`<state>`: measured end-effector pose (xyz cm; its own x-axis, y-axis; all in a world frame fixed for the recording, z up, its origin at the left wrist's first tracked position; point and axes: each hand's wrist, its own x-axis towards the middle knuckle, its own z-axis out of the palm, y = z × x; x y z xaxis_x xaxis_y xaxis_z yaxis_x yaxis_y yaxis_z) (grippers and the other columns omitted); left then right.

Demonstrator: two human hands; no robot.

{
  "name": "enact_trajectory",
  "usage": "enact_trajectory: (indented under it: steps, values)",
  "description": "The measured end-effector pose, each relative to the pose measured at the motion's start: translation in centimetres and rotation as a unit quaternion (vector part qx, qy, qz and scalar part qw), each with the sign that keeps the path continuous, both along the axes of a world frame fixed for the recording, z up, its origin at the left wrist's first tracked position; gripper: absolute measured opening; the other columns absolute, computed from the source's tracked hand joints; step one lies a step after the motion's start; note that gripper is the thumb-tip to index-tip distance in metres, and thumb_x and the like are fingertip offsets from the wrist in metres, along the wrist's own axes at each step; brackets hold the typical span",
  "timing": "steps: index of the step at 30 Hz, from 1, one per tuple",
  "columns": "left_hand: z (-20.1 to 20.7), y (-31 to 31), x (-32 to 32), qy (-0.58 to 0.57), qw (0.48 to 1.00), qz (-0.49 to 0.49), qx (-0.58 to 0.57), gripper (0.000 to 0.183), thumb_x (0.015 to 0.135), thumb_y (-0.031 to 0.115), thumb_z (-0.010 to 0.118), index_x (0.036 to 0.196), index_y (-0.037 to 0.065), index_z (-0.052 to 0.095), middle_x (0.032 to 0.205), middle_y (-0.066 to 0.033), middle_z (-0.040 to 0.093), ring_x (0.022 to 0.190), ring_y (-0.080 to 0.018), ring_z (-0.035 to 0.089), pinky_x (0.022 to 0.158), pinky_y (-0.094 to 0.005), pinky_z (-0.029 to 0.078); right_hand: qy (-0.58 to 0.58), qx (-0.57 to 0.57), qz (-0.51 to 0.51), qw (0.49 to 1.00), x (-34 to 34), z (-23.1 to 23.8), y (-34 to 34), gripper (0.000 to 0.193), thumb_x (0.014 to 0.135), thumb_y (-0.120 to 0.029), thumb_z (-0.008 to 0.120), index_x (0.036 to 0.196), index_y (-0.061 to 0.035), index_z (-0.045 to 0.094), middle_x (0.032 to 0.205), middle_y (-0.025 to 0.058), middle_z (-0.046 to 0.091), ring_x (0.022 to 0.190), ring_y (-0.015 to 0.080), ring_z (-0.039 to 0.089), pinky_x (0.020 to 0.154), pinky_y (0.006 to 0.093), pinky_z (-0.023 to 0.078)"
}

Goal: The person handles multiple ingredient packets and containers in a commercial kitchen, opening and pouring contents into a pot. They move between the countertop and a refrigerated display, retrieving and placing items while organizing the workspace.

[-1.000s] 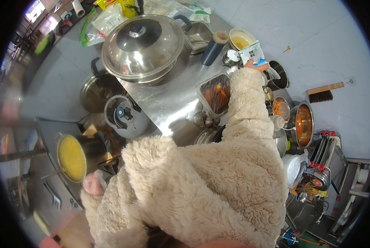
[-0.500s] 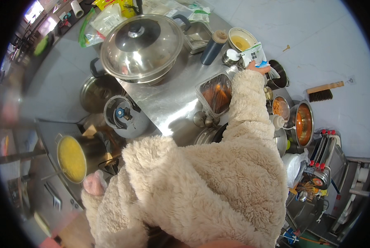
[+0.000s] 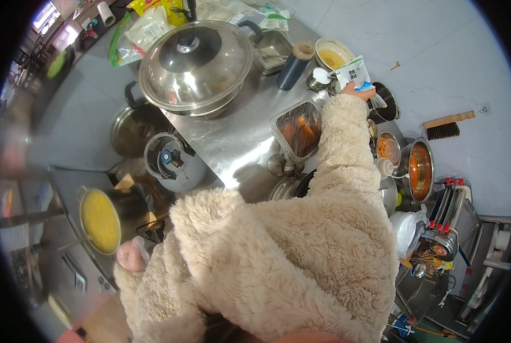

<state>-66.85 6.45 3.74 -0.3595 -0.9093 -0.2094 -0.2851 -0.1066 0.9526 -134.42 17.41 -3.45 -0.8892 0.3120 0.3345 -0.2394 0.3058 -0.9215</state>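
Observation:
My right hand [image 3: 359, 93] is stretched out to the back right of the steel table, its fingers closed on a white, green and blue packet [image 3: 352, 72]. Beside the packet are a small steel tub of white powder [image 3: 319, 78] and a patterned bowl of yellow liquid [image 3: 332, 55]. At the lower left, my left hand [image 3: 132, 255], in a clear plastic glove, is curled closed next to a tall steel pot of yellow contents [image 3: 102, 220]. What its fingers hold, if anything, is hidden. A film-covered container of reddish-brown food [image 3: 300, 130] sits left of my right sleeve.
A large lidded steel wok [image 3: 197, 68] stands on the table [image 3: 215, 140], with a dark bottle [image 3: 295, 67] to its right. A gas cylinder [image 3: 178, 163] is below the table's left edge. Bowls of orange food [image 3: 388, 147] and red sauce [image 3: 420, 171] line the right side.
My right hand and the packet have shifted slightly, and the packet's top tilts a little more upright. My left hand stays almost in place.

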Motion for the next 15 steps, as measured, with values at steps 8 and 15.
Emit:
enact_trajectory:
  steps: [8, 15]
  values:
    - [-0.1, -0.1, 0.0, 0.013, 1.000, -0.011, 0.022, 0.041, 0.087, 0.017, 0.058, 0.048, 0.010, 0.047, 0.047, -0.0023, 0.049, 0.040, -0.0110, 0.044, 0.038, -0.0248, 0.031, 0.002, 0.026, -0.007, 1.000, -0.7, 0.1, 0.1, 0.069, 0.073, -0.003, 0.063, 0.131, 0.0022, 0.024, 0.117, 0.0262, 0.048, 0.109, 0.0366, 0.052, 0.092, 0.0413, 0.043]
    - [-0.2, 0.0, -0.4, 0.019, 1.000, -0.001, 0.006, 0.042, 0.088, 0.017, 0.056, 0.048, 0.010, 0.047, 0.048, -0.0028, 0.050, 0.041, -0.0112, 0.044, 0.038, -0.0246, 0.031, 0.031, 0.024, -0.009, 0.999, -1.8, -0.8, 0.1, 0.069, 0.072, -0.004, 0.063, 0.130, 0.0021, 0.025, 0.116, 0.0262, 0.049, 0.108, 0.0368, 0.053, 0.090, 0.0414, 0.044]
